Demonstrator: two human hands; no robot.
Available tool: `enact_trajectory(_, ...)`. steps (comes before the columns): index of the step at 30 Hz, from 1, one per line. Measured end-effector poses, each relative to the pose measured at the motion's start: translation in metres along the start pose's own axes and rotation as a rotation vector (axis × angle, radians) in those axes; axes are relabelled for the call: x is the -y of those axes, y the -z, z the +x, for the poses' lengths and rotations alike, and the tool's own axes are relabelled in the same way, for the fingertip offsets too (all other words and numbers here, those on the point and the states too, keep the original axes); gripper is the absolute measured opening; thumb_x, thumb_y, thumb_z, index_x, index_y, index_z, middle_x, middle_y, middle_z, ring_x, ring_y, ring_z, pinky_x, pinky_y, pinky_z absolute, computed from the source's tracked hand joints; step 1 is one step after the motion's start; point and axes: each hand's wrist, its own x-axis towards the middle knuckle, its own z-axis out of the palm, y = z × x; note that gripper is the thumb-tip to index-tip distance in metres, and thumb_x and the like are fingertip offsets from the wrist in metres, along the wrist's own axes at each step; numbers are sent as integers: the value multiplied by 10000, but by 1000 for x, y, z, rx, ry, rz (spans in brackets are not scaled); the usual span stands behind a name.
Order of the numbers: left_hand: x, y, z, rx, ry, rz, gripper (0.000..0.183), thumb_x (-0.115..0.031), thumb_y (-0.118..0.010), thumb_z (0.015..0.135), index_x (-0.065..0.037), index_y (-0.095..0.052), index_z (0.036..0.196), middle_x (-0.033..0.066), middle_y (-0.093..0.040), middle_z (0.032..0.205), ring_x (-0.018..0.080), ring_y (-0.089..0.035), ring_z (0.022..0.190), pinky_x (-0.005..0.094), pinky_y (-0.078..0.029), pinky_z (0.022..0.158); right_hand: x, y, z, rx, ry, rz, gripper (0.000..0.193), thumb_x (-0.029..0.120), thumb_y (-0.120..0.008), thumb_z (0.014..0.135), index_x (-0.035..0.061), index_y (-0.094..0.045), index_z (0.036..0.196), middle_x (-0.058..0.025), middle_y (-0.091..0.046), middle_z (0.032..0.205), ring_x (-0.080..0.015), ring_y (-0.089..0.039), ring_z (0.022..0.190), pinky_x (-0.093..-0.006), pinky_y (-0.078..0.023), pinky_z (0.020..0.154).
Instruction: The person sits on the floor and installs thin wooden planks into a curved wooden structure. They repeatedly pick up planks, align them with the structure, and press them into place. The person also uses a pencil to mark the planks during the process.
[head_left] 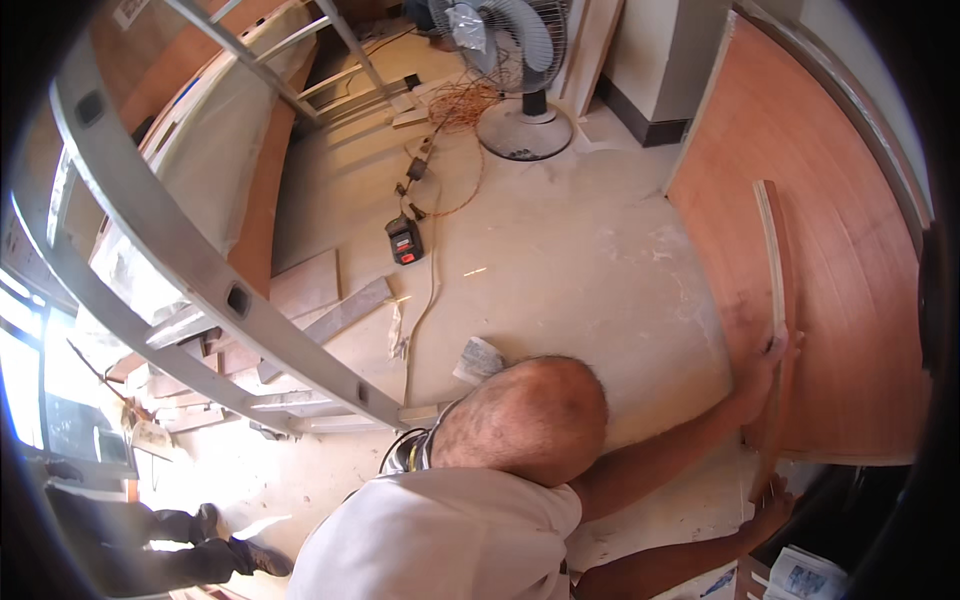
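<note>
A long, narrow wooden strip [771,235] stands against the face of a large reddish plywood panel [840,180] at the right. My left hand [768,352] is closed around the strip near its middle, with the arm stretched out past my bent knee [540,415]. Lower down, my right hand [772,503] grips the strip's bottom end, its fingers partly hidden by shadow. The strip's upper end rests free of both hands, close to the panel.
At the left rises a metal ladder [225,285]. A grey fan [527,125] stands at the back, beside tangled orange cable [465,103]. A black-and-red battery pack [404,240] and loose boards [340,312] lie on the floor. Another person's legs [190,540] show at lower left.
</note>
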Motion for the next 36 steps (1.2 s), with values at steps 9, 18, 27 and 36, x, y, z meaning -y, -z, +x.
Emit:
enact_trajectory(9, 47, 24, 16, -19, 22, -71, 233, -242, -579, 1087, -50, -625, 1211, 45, -677, 1076, 150, -645, 1002, 340, -543, 927, 84, -82, -53, 302, 224, -125, 283, 198, -739, 913, 37, -598, 1098, -9, -614, 969, -133, -557, 928, -313, -442, 841)
enact_trajectory(18, -1, -1, -15, 63, 88, -97, 252, -279, -584, 1091, -44, -609, 1178, 23, -650, 1016, 123, -621, 913, 295, -536, 815, 115, -97, -104, 360, 279, -41, 297, 160, -749, 937, -5, -576, 1112, -40, -643, 955, -116, -583, 862, -285, -489, 846)
enact_trajectory(27, -8, 8, -2, 91, 142, -236, 382, -358, -472, 1123, -20, -592, 1254, 84, -664, 1093, 203, -629, 982, 362, -525, 921, 115, -69, -105, 402, 278, -274, 371, 182, -803, 870, 36, -488, 1000, -115, -706, 1031, -164, -612, 898, -323, -505, 865)
enact_trajectory(36, -10, 108, 71, 408, 177, -685, 374, -322, -471, 1075, 9, -643, 1038, 196, -677, 1028, 348, -630, 1019, 531, -517, 981, 181, -72, -151, 204, 488, -351, 436, 88, -851, 802, 67, -463, 1001, -87, -686, 1165, -150, -556, 962, -295, -486, 871)
